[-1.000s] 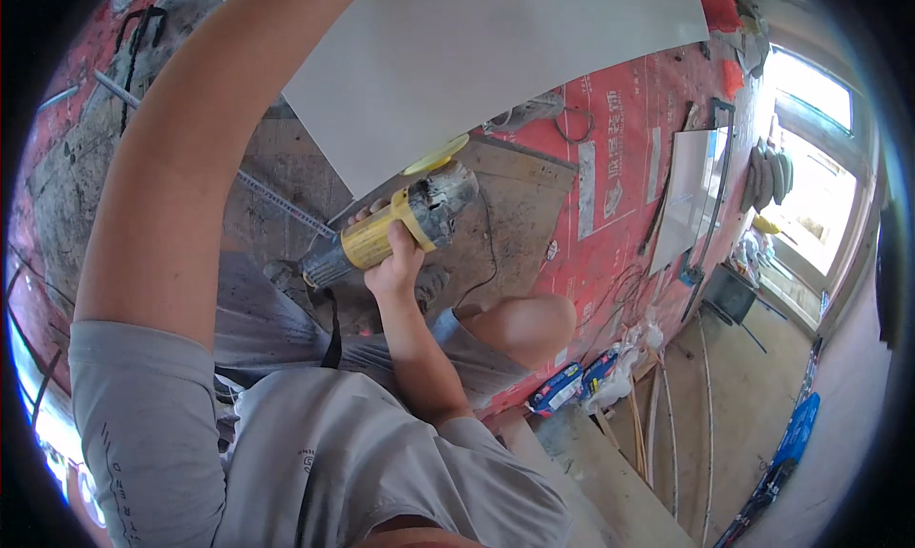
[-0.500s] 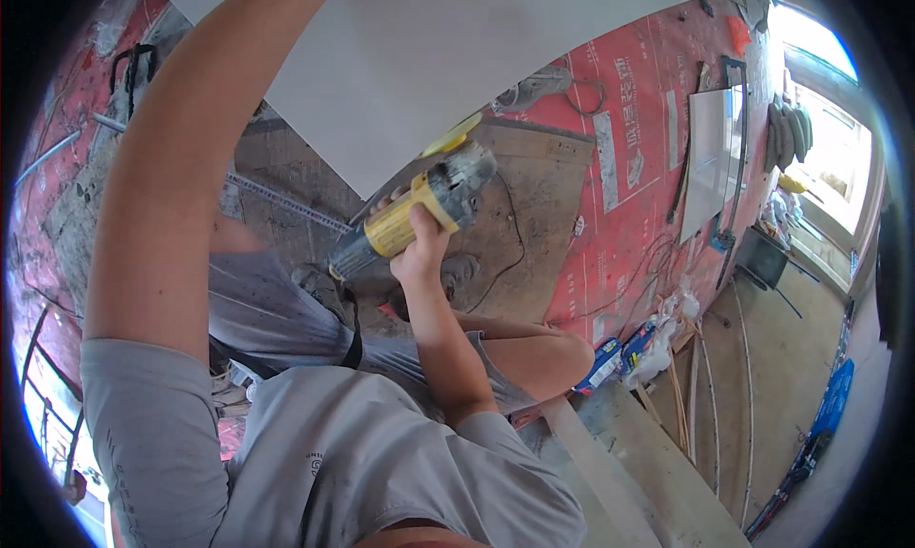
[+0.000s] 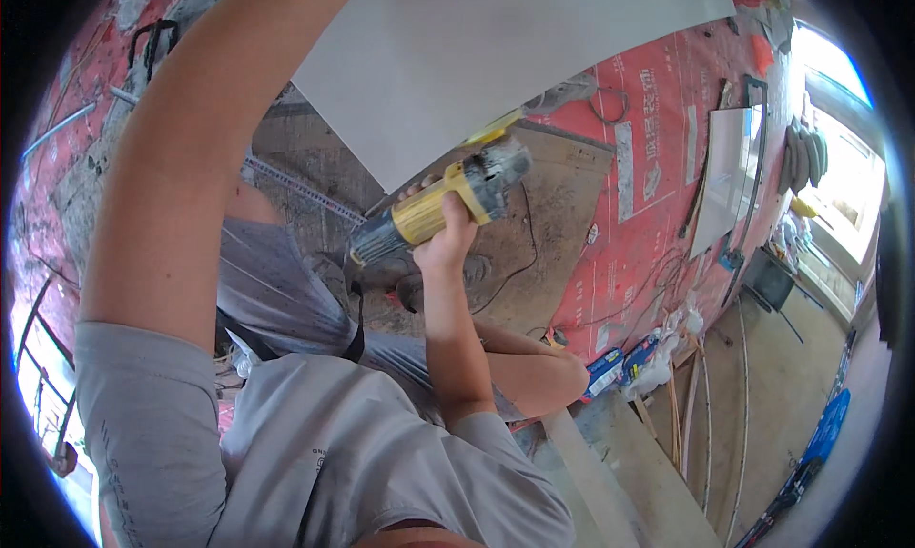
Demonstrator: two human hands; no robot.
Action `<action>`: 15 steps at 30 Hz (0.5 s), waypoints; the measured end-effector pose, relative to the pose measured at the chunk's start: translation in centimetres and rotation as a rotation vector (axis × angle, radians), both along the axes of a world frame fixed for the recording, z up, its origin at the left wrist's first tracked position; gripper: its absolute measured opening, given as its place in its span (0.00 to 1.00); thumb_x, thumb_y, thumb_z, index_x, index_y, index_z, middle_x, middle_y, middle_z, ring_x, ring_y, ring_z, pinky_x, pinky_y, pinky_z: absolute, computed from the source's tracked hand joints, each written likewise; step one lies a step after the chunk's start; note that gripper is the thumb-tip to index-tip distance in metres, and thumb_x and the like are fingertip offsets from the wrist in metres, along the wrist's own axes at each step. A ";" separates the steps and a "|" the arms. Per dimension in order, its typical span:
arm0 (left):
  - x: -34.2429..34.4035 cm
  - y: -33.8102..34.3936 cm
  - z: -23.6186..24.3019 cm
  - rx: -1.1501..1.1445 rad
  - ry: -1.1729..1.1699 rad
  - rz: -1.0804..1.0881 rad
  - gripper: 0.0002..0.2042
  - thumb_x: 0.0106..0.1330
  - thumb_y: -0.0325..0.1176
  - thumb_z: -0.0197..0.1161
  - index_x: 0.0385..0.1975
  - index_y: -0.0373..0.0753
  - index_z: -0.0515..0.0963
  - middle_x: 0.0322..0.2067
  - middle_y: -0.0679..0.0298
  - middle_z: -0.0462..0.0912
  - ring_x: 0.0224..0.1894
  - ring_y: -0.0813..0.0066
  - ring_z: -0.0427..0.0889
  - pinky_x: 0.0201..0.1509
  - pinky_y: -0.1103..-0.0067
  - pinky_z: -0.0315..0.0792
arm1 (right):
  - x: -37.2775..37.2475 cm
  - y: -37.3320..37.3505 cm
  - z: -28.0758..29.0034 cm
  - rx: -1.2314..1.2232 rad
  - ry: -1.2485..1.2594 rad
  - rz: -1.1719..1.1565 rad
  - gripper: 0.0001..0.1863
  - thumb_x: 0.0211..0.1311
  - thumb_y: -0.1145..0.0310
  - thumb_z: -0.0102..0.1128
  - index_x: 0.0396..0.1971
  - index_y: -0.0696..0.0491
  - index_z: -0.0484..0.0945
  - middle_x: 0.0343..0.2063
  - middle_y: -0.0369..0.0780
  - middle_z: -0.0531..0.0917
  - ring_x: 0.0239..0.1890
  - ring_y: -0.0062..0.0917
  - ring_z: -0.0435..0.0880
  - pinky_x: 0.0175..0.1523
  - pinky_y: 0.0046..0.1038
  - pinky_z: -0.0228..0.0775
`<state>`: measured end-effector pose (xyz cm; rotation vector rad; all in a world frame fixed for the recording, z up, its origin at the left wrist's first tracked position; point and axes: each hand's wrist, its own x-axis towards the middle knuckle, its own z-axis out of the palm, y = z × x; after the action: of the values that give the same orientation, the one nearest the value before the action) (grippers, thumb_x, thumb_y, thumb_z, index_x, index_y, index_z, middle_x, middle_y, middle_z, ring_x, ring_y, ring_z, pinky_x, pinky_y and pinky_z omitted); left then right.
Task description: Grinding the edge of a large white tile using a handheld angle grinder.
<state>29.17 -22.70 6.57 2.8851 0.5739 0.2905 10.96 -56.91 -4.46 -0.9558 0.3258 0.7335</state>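
Observation:
My left arm (image 3: 172, 157) reaches up past the top edge, its hand out of view, over a large white sheet (image 3: 457, 43). My right hand (image 3: 443, 238) is closed round the body of a yellow and black power tool (image 3: 419, 214) with a dusty head and a yellow disc (image 3: 491, 131) at its far end. The disc is at the sheet's lower edge; whether it touches is unclear. Below the sheet's corner lie a brown board (image 3: 562, 195) with a black cord and a perforated metal strip (image 3: 305, 192). My bent legs are below.
Red printed covering (image 3: 648, 224) surrounds the board. To the right are a propped pale panel (image 3: 724, 167), a bright window (image 3: 839, 205) with grey rounded bundles, a dark box (image 3: 767, 281), blue packages (image 3: 610, 367) and long strips (image 3: 705, 424). A black bar (image 3: 143, 48) lies upper left.
The view has shifted, moving the surroundings rightward and slightly up in the picture. My right hand and the tool have moved a little up and right along the sheet's edge, still gripped.

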 end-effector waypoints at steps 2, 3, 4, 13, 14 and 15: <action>-0.1 0.0 0.0 -0.011 0.000 -0.009 0.27 0.70 0.57 0.55 0.62 0.47 0.77 0.65 0.53 0.71 0.74 0.43 0.60 0.73 0.35 0.49 | 0.0 0.1 0.0 0.016 -0.113 -0.041 0.24 0.63 0.62 0.63 0.57 0.53 0.71 0.44 0.42 0.79 0.44 0.37 0.81 0.52 0.48 0.77; -0.2 0.0 -0.2 0.013 -0.038 -0.010 0.27 0.70 0.57 0.55 0.62 0.47 0.77 0.65 0.53 0.71 0.74 0.42 0.60 0.73 0.35 0.49 | -0.3 0.1 0.2 0.026 -0.101 0.005 0.25 0.62 0.62 0.64 0.57 0.53 0.71 0.44 0.42 0.79 0.43 0.37 0.81 0.53 0.48 0.76; -0.2 0.0 -0.5 0.038 -0.078 -0.010 0.28 0.70 0.58 0.55 0.62 0.48 0.77 0.66 0.52 0.70 0.74 0.41 0.59 0.73 0.34 0.48 | -0.3 0.2 0.4 0.002 -0.102 0.037 0.25 0.62 0.62 0.64 0.57 0.53 0.71 0.44 0.42 0.79 0.43 0.37 0.81 0.53 0.48 0.76; -0.3 -0.1 -0.3 -0.016 -0.043 0.003 0.29 0.71 0.58 0.53 0.65 0.46 0.75 0.69 0.51 0.68 0.75 0.40 0.58 0.74 0.35 0.45 | 3.9 -0.2 0.0 -0.088 -0.142 0.001 0.24 0.63 0.61 0.63 0.57 0.52 0.71 0.42 0.41 0.79 0.44 0.37 0.80 0.51 0.47 0.77; -0.3 -0.2 0.2 -0.012 -0.049 0.005 0.29 0.71 0.58 0.53 0.65 0.46 0.75 0.69 0.51 0.68 0.75 0.40 0.58 0.74 0.35 0.45 | 3.3 -0.5 -0.4 -0.103 -0.141 0.049 0.24 0.63 0.62 0.63 0.57 0.52 0.71 0.43 0.41 0.79 0.44 0.37 0.81 0.51 0.47 0.78; -0.4 -0.2 0.6 -0.029 -0.025 0.006 0.29 0.71 0.57 0.53 0.64 0.45 0.75 0.68 0.50 0.68 0.75 0.40 0.58 0.74 0.35 0.45 | 2.3 -0.9 -0.7 -0.026 -0.147 0.082 0.24 0.63 0.63 0.64 0.57 0.52 0.71 0.44 0.41 0.78 0.45 0.38 0.81 0.51 0.48 0.78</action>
<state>28.81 -22.93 7.16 2.8480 0.5782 0.3158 13.27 -57.80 -5.13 -1.0461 0.1683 0.7302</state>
